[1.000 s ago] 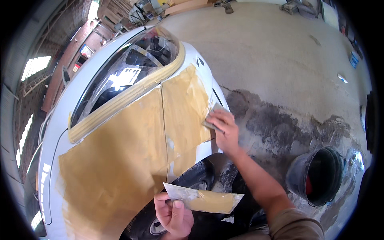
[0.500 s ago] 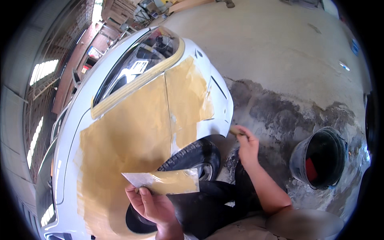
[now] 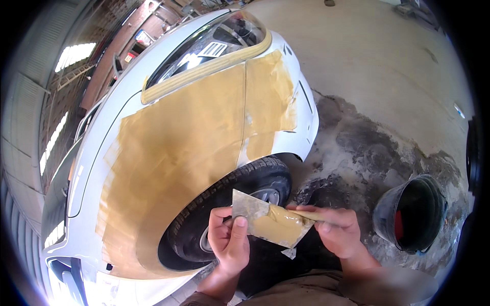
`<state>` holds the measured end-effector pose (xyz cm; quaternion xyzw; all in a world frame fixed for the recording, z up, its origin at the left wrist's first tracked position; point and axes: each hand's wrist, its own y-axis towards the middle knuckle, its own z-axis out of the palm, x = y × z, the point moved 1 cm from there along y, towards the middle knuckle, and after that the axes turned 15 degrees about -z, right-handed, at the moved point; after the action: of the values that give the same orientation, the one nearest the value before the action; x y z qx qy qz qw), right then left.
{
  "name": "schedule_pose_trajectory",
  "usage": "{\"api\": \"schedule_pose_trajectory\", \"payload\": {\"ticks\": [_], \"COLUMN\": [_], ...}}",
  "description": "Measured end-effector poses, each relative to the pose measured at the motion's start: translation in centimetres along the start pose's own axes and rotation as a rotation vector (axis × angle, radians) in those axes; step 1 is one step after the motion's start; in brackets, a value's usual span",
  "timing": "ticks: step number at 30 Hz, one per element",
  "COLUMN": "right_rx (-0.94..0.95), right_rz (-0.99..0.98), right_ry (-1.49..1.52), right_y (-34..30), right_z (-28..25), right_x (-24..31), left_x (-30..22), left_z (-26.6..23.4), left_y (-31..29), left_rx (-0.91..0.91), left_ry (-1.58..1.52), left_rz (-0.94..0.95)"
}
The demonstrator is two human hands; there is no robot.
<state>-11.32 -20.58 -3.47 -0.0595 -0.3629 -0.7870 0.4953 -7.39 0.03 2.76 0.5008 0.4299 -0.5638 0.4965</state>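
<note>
My left hand (image 3: 229,244) grips a flat metal spreader plate (image 3: 255,217) smeared with tan body filler. My right hand (image 3: 334,230) holds a narrow putty knife (image 3: 301,214) whose blade lies across the filler on the plate. Both hands are low in the picture, in front of the black tyre (image 3: 229,204) of a white car (image 3: 117,148). A large tan patch of filler (image 3: 184,148) covers the car's fender and door above the wheel arch.
A black bucket (image 3: 411,214) with something red inside stands on the stained concrete floor (image 3: 367,148) at the right. The car's windscreen (image 3: 214,43) lies at the top. Building walls and roof panels run along the left.
My right hand left the car panel and came down to the plate, where it now works the knife on the filler. My left hand raised the plate toward the middle.
</note>
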Motion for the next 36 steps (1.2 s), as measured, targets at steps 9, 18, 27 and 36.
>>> {"api": "schedule_pose_trajectory", "payload": {"ticks": [9,18,27,36], "right_rx": [-0.318,0.260,0.353,-0.107], "right_rz": [-0.074,-0.653,-0.592,-0.660], "right_ry": [-0.723,-1.346,-1.251,-1.290], "right_y": [-0.9,1.0,1.8,7.0], "right_z": [-3.8,4.5,5.1,0.2], "right_x": [-2.7,-2.8,-5.8,-13.0], "left_x": [0.0,-0.2,-0.4,-2.0], "left_z": [-1.5,-0.3,-1.9,-8.6], "left_y": [0.0,-1.7,-1.6,0.3], "left_rx": [-0.163,-0.271,-0.442,-0.743], "left_ry": [-0.095,0.125,0.332,0.336], "left_rz": [0.304,0.417,0.568,0.785]}}
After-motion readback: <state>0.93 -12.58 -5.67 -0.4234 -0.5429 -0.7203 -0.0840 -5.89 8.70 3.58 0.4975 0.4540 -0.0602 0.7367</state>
